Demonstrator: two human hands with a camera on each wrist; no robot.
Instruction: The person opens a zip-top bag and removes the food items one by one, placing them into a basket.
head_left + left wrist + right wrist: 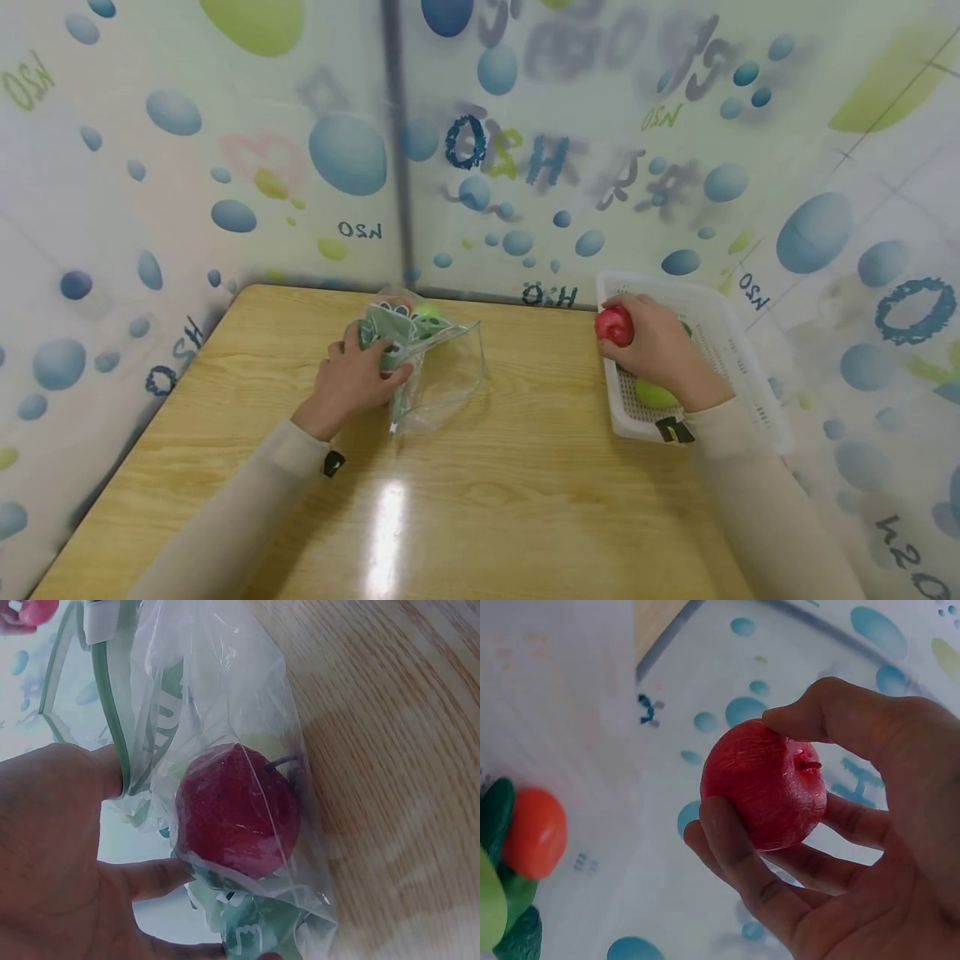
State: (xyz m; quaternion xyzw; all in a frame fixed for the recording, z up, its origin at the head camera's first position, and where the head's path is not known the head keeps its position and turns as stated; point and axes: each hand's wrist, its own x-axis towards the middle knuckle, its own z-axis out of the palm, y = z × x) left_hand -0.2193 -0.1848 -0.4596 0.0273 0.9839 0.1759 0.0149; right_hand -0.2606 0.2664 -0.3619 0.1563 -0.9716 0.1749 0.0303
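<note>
My left hand (352, 375) grips the side of a clear plastic zip bag (393, 323) with green print, its mouth spread toward the right. Through the film in the left wrist view shows a dark red round fruit (238, 811) with a stem. A light green round item (427, 311) also shows at the bag's back. Over the left rim of a white basket (637, 429), my right hand (663, 350) holds a red apple (765, 784) between thumb and fingers, its stem facing the palm side.
In the basket lie a red tomato (536, 834), dark green vegetables (519, 937) and a yellow-green item (655, 394). Both bag and basket stand on a wooden table (517, 467). A patterned wall covering (300, 217) rises right behind the table's far edge.
</note>
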